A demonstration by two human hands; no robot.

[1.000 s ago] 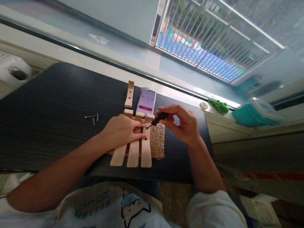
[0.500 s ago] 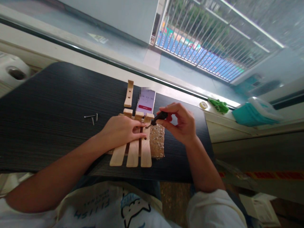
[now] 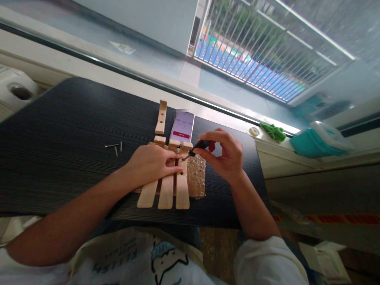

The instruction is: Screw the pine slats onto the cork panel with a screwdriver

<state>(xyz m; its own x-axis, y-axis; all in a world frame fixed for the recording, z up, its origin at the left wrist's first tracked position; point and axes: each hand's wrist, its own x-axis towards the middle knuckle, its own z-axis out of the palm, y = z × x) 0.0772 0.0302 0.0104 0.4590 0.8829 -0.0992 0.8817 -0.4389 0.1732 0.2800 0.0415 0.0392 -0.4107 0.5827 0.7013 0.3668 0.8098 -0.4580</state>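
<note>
Table: I look down on a black, grained tabletop (image 3: 68, 118) with a rounded far left corner.
Sill: a pale ledge (image 3: 89, 71) runs behind the far edge, slanting down to the right in my view.
Window: through the glass (image 3: 166, 65) I see a grey wall (image 3: 142, 23), a metal railing (image 3: 246, 51), green foliage (image 3: 252, 29) and blue ground (image 3: 257, 71).
Light: daylight; I get a bright streak on the sill past the far right corner.
Floor: I catch a brown patch (image 3: 216, 253) below the near edge.
</note>
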